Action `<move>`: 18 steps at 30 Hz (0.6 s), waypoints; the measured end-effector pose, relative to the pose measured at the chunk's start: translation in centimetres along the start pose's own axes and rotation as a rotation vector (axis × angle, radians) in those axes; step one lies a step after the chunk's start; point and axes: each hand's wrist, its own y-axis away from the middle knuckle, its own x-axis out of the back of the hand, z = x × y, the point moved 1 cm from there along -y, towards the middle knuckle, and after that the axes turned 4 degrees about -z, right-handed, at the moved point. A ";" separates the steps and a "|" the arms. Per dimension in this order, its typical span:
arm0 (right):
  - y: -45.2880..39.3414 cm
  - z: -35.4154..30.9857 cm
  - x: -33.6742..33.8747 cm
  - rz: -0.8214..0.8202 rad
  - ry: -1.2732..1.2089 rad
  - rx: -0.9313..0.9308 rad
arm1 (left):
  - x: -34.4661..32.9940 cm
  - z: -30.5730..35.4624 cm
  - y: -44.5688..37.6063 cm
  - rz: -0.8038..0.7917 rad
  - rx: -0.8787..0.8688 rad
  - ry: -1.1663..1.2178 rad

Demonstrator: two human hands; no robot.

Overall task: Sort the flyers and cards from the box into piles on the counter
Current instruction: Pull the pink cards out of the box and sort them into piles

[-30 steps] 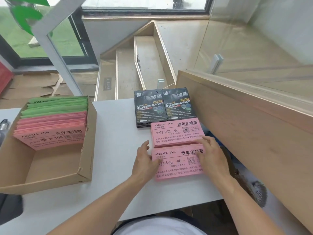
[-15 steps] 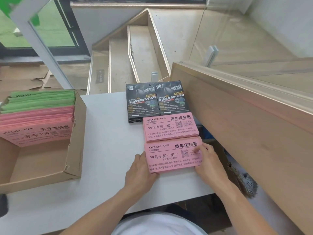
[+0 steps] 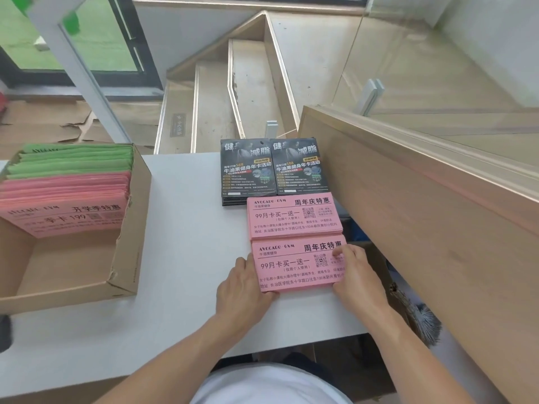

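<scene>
The left hand point(image 3: 243, 288) curls round the left edge and near corner of the near pink pile point(image 3: 297, 265), thumb under the front edge, while the right hand point(image 3: 354, 277) clasps its right edge with fingers folded over the printed top. This pile is a thick rectangular block of matte pink paper flyers with black print and a QR square, lying flat on the smooth white counter point(image 3: 180, 243) close to its front edge.

Just beyond it, touching or nearly so, lies a second pink pile point(image 3: 293, 218) of the same flyers. Behind that sit two stacks of glossy black cards point(image 3: 274, 170), side by side at the counter's far edge.

At the left stands an open brown cardboard box point(image 3: 128, 252), its corner creased, holding leaning pink flyers point(image 3: 64, 202) with green flyers point(image 3: 73, 160) behind them.

Compared with a second ago, the hands have slid from the pile's top to its sides, the left hand moving off the printed face, and the pile's edges look squarer. A pale wooden panel point(image 3: 423, 214) rises at the right.
</scene>
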 end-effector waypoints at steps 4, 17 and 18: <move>0.5 -1.0 -0.5 0.020 0.156 0.002 | 0.3 -0.2 -0.2 -0.057 0.015 0.034; 2.8 -9.6 -3.9 -0.066 0.212 0.276 | 3.3 -3.6 2.4 0.113 -0.128 0.376; 2.6 -9.9 -3.8 -0.071 0.223 0.262 | 4.1 -3.9 2.7 0.155 -0.162 0.411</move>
